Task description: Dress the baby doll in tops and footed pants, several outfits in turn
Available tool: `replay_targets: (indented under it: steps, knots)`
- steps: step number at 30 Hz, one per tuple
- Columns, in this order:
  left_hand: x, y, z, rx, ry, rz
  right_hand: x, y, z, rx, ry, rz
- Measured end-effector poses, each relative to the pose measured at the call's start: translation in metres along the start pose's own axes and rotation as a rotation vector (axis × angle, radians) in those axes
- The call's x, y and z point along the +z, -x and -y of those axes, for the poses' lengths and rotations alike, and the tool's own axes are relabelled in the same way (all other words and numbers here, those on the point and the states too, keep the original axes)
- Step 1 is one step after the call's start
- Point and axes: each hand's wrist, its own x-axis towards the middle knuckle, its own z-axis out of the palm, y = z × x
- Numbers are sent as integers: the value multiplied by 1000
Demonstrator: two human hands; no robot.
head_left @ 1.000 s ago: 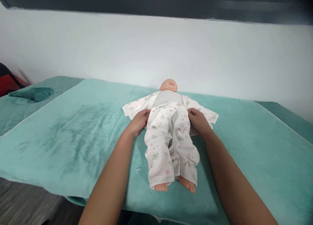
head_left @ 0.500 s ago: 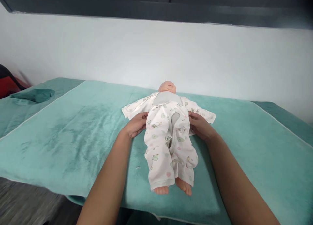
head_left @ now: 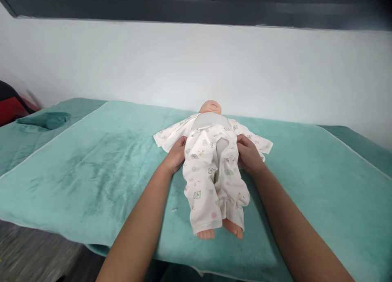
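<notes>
A baby doll [head_left: 211, 107] lies on its back, head toward the wall and bare feet toward me. Its open-fronted white printed top [head_left: 179, 130] is spread out at both sides, baring the grey cloth torso. White printed baby pants [head_left: 200, 180] cover its legs up to the waist, with an open slit at the crotch. My left hand [head_left: 176, 154] is closed on the pants at the hip on the left, fingertips partly hidden. On the opposite hip my right hand [head_left: 248, 154] grips the pants, its fingers tucked partly behind the cloth.
A green plush cover [head_left: 101, 171] lies over the bed under the doll. Behind it stands a white wall [head_left: 153, 65] below a dark frame [head_left: 122, 6]. A green cushion-like hollow [head_left: 45, 120] and a red and black object [head_left: 12, 108] are at the far left.
Both hands have closed more tightly at the sides of the pants, the left wrist shifting inward. The pants and feet have moved slightly away from me.
</notes>
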Motion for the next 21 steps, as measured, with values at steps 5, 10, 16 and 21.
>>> replay_targets:
  steps: [5,10,16,21]
  knots:
    - [9,3,-7,26,-35,-79,5,-3,-4,-69,49,-70]
    - [12,-2,0,40,41,-75,8,-5,-2,-45,11,-64]
    - [8,-10,9,82,6,-92,7,-6,0,-6,0,12]
    - [2,-17,11,55,31,-264,0,-6,-2,-16,136,26]
